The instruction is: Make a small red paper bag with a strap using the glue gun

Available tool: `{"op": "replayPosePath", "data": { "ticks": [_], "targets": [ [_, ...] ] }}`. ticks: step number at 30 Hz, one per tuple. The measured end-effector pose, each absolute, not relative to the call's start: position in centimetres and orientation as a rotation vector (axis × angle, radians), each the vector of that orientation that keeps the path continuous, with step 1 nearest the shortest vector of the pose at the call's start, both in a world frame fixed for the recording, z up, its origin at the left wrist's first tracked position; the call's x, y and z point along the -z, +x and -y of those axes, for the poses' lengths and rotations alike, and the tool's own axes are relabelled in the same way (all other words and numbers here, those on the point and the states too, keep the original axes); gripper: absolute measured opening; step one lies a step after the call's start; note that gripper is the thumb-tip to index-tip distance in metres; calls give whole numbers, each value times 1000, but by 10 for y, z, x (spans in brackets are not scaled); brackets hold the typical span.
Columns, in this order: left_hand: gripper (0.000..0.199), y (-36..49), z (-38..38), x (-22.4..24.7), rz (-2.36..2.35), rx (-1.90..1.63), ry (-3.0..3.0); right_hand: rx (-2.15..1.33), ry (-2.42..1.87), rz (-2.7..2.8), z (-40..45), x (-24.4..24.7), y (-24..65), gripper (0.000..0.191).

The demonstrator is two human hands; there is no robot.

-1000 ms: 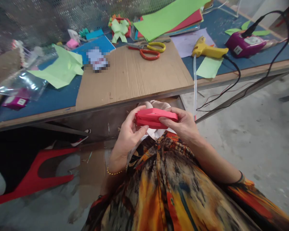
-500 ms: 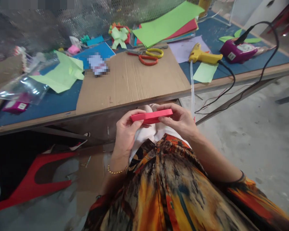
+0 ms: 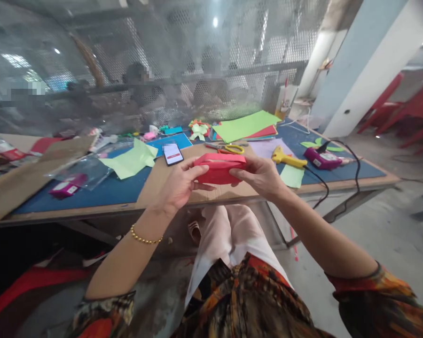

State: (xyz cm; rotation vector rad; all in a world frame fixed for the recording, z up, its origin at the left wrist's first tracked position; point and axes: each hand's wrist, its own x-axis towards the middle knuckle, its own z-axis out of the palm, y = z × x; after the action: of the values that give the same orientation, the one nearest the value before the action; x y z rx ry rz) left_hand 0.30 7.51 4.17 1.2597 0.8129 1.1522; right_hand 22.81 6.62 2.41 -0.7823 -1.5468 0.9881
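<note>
A red folded paper piece [image 3: 219,172] is held up between both hands, above the front edge of the cardboard sheet [image 3: 155,184]. My left hand [image 3: 178,183] pinches its left end between thumb and fingers. At its right end, my right hand [image 3: 262,176] grips it the same way. Just behind lie scissors [image 3: 232,149] with yellow and red handles, and a phone [image 3: 173,154] with a lit screen. A yellow glue gun [image 3: 289,158] rests to the right of my right hand.
Crumpled light green paper [image 3: 132,159] and a purple box [image 3: 68,186] lie left. Stacked coloured sheets [image 3: 246,126] sit at the back. Another purple box [image 3: 322,157] and a black cable [image 3: 357,173] are on the right. A mesh partition [image 3: 211,89] stands behind the table.
The camera view has tilted up. Both hands have risen with the red paper from above the lap to over the table's front edge, and more of its broad face shows.
</note>
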Motion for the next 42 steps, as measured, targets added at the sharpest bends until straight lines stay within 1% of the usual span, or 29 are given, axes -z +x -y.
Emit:
{"op": "replayPosePath", "data": {
  "ticks": [4,10,15,19,21,23,25,27,32,35,42],
  "targets": [
    [30,-8,-105,-45,-790,-1132,1344,-1088,-746,1503,-105,-27,220,41],
    [46,-13,-158,-56,-799,-1040,1465,-1195,-768,1389,-150,-30,212,42],
    [47,-7,-197,-59,-802,-1054,1567,-1206,-792,1360,-178,-34,212,43],
    [57,-4,-207,-50,-866,-1045,1491,-1220,-847,1386,-188,-31,211,53],
    [58,-3,-205,-42,-900,-1048,1465,-1257,-919,1367,-189,-27,210,59],
    [56,-4,-202,-35,-920,-1057,1456,-1288,-980,1331,-189,-24,209,60],
    [52,-7,-198,-28,-941,-1050,1450,-1315,-1010,1314,-186,-23,208,54],
    [50,-9,-194,-24,-952,-1016,1412,-1338,-1023,1318,-183,-23,207,44],
    [58,-9,-188,-17,-903,-954,1305,-1334,-1072,1288,-179,-23,207,23],
    [59,-4,-186,-15,-925,-987,1262,-1336,-1086,1284,-181,-21,208,17],
    [47,1,-187,-10,-1023,-1088,1268,-1319,-1122,1335,-181,-19,205,8]
  ]
}}
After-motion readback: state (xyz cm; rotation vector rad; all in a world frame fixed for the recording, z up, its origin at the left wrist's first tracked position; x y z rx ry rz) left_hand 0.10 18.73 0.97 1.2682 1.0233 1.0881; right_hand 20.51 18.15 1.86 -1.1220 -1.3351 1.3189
